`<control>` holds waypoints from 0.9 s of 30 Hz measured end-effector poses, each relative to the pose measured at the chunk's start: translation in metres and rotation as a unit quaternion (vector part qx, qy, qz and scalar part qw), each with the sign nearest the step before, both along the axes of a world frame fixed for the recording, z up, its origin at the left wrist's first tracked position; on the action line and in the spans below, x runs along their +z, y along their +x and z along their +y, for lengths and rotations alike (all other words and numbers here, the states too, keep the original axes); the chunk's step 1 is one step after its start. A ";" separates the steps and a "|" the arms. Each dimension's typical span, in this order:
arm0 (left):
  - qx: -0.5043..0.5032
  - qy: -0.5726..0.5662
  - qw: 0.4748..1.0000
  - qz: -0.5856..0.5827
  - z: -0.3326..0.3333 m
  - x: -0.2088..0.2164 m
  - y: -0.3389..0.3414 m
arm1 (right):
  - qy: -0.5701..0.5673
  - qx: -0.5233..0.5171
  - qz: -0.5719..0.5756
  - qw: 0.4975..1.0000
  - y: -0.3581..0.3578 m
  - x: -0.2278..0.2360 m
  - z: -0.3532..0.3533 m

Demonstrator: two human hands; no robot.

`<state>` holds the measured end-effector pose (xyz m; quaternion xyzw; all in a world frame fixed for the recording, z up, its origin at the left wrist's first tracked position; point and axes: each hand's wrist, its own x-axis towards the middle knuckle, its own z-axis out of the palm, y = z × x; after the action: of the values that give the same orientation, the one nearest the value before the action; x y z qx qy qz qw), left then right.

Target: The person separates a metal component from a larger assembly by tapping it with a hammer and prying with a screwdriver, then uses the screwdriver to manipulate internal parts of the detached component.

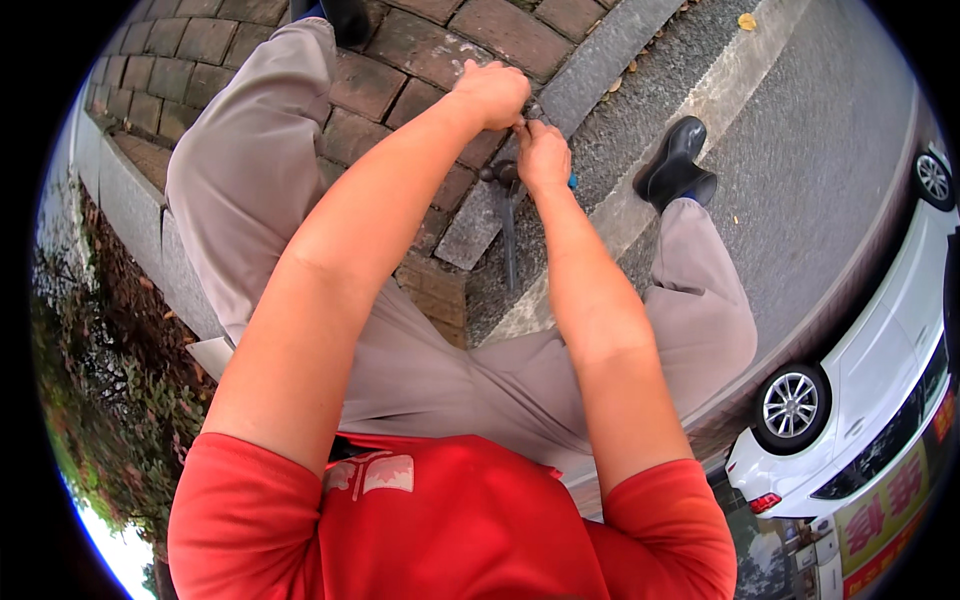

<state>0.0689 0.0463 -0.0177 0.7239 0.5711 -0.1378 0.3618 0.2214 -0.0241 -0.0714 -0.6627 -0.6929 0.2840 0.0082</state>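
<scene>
My left hand (492, 95) is closed above the kerb edge, and what its fingers hold is hidden. Just beside it, nearer to me, my right hand (545, 157) is also closed, fingertips close to the left hand. A small dark piece (532, 111) shows between the two hands. A bit of blue (573, 181) peeks out at the right side of my right hand; its kind cannot be made out. Below the hands lies a hammer-like tool (510, 240) with a dark rounded head and a long grey shaft, touched by neither hand as far as I can see.
Brick paving (375, 85) spreads to the left, bordered by a grey stone kerb (610, 60). Asphalt with a worn white line (735, 75) lies to the right. My black boot (672, 165) rests there. A white car (860, 380) stands far right; shrubs (120, 400) grow at left.
</scene>
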 end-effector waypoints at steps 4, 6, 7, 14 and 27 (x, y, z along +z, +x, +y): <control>0.022 0.010 0.999 0.049 0.002 -0.003 0.008 | 0.053 0.000 -0.031 0.998 0.003 0.011 0.007; 0.078 0.016 0.997 -0.017 0.003 -0.011 0.001 | 0.058 0.010 -0.061 0.996 0.000 0.024 0.014; 0.108 0.018 0.993 -0.049 0.003 -0.016 -0.007 | 0.065 0.013 -0.071 0.995 -0.002 0.031 0.017; 0.107 0.011 0.987 -0.119 -0.004 -0.020 -0.021 | -0.029 -0.030 0.003 0.999 0.012 0.022 0.018; 0.050 0.218 0.971 -0.081 -0.057 -0.027 -0.014 | -0.102 -0.048 0.154 0.982 -0.006 -0.004 0.001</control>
<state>0.0550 -0.0105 -0.0448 0.7646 0.5916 0.0675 0.2465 0.2157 -0.0235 -0.0751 -0.6407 -0.6182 0.4513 0.0604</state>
